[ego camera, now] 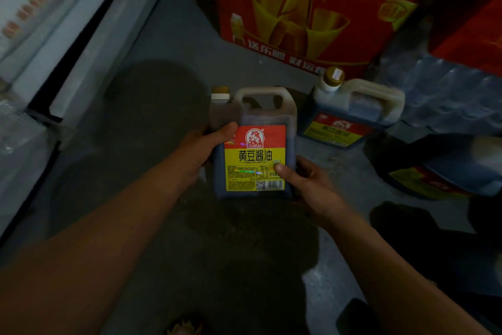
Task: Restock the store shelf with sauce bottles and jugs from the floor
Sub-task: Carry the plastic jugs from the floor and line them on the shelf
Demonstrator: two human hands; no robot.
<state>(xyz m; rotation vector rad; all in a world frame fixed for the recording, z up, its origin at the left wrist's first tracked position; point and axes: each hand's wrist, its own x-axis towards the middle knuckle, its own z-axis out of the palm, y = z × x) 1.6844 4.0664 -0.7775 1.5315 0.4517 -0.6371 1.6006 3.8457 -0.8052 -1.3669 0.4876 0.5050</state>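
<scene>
Both hands form the grip on one soy sauce jug (254, 144) at the middle of the frame: the left hand (202, 150) wraps its left edge with the thumb on the label's upper corner, and the right hand (304, 179) cups the lower right corner with the thumb pressed on the label; the fingers behind are hidden. It looks raised off the grey floor (163, 84), though whether its base is fully clear I cannot tell.

To do this lift well, I would judge it wise to shift one hand to the moulded handle on top, since smooth plastic walls and a glossy label give a poor hold for a full jug, and to keep the cap uppermost while carrying it to the shelf edge (89, 44) running along the left of the frame.

Its body is translucent plastic, dark with sauce, boxy with rounded corners, wearing a red and yellow printed label. Just right of it a second jug (350, 114) of the same kind leans or lies on the floor, its gold cap pointing up-frame. A third jug (445, 171) lies at the right edge. Beyond them, a red printed carton (312, 8) stands at the top, and shrink-wrapped water bottles (445, 84) sit upper right
</scene>
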